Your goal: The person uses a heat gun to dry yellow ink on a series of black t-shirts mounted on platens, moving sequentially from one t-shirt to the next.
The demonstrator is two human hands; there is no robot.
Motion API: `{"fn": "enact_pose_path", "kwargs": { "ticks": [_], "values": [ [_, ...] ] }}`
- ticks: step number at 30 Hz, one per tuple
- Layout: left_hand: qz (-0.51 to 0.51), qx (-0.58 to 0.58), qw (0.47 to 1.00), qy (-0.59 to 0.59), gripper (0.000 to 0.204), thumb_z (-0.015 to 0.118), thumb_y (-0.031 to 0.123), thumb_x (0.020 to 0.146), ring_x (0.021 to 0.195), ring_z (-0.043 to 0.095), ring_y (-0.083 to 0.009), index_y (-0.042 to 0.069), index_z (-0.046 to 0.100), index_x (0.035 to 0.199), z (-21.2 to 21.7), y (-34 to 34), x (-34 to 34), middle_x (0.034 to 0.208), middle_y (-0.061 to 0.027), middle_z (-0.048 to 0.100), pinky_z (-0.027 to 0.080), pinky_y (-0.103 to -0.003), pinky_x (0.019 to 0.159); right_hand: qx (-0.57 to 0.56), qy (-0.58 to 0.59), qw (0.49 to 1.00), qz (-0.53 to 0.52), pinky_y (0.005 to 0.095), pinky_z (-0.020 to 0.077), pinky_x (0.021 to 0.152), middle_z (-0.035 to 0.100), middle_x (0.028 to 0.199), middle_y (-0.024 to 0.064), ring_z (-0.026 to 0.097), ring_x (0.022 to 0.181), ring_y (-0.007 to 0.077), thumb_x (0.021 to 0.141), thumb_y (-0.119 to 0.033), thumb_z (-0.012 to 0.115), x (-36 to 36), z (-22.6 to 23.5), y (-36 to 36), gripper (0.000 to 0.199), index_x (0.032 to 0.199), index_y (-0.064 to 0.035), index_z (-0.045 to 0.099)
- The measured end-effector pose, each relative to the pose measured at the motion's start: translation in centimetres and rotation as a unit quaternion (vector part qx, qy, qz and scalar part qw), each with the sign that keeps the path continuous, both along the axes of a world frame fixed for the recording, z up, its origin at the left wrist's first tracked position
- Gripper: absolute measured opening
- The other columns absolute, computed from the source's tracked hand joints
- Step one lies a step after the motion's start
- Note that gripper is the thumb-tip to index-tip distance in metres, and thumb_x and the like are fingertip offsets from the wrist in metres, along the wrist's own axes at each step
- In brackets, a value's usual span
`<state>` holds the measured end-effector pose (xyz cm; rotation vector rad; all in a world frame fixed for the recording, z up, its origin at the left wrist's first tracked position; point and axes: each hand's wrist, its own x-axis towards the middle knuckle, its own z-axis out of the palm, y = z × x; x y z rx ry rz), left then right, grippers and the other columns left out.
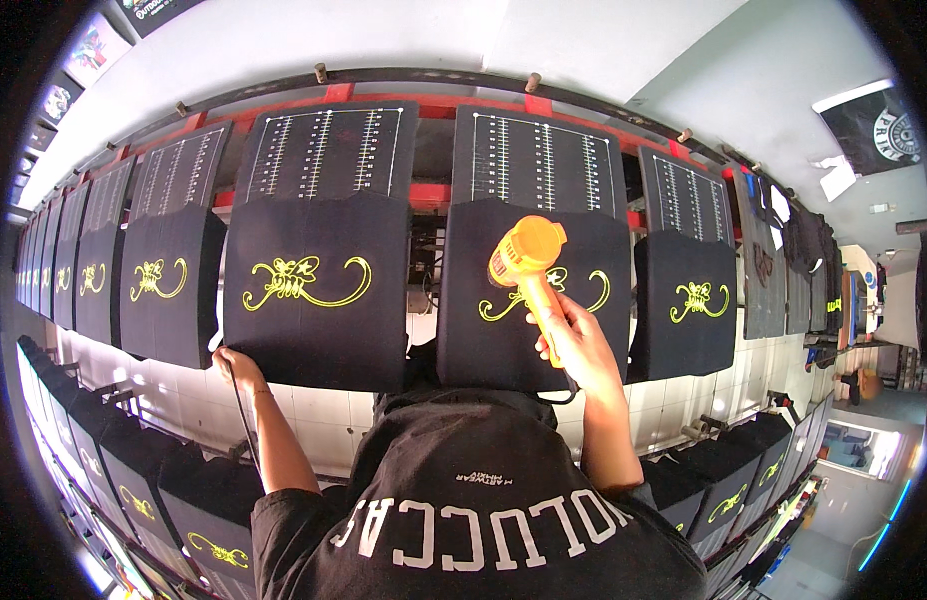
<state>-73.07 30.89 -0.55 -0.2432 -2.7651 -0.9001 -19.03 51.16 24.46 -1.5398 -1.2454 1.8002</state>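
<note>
My right hand is wrapped round the handle of an orange heat gun. The gun is over a black shirt stretched on a board, and hides part of its yellow-green scroll print. I cannot tell how far above the cloth it is. Off to the left, my left hand is closed on a thin black cord, by the lower left corner of another black shirt. That shirt's yellow-green print shows whole.
More boards with printed black shirts run left in a row, and one shirt lies to the right. Red frame bars and a dark rail pass behind. A second row of shirts stands at the lower left, close to my arm.
</note>
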Motion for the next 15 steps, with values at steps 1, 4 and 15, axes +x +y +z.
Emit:
{"fn": "enact_pose_path", "kwargs": {
  "ticks": [1,4,15],
  "values": [
    [0.000,0.002,1.000,0.002,0.035,0.041,0.031,0.098,0.101,0.061,-0.0353,0.006,0.063,0.110,-0.1,0.0,0.0,0.109,-0.0155,0.067,0.045,-0.046,0.090,-0.003,-0.004,1.000,0.006,0.0213,0.0469,0.055,0.063,0.099,0.0052,0.056,0.066,0.0069,0.100,-0.026,0.053,-0.1,0.2,0.0,0.042,0.135,-0.0034,0.050],
    [0.007,-0.005,1.000,0.012,0.035,0.041,0.030,0.098,0.101,0.061,-0.0352,0.006,0.063,0.108,-0.4,0.1,-0.2,0.109,-0.0156,0.067,0.045,-0.045,0.091,-0.012,-0.021,1.000,0.010,0.0215,0.0476,0.056,0.063,0.099,0.0054,0.057,0.066,0.0071,0.101,-0.026,0.053,-0.4,0.6,0.0,0.042,0.135,-0.0027,0.050],
    [0.005,0.009,1.000,-0.009,0.036,0.041,0.031,0.098,0.101,0.061,-0.0358,0.005,0.063,0.109,0.5,0.5,0.4,0.108,-0.0158,0.066,0.045,-0.046,0.091,0.004,-0.048,0.998,-0.045,0.0222,0.0491,0.054,0.063,0.097,0.0052,0.057,0.064,0.0077,0.100,-0.022,0.054,1.7,0.6,-0.6,0.041,0.135,-0.0025,0.050]
  ]
}}
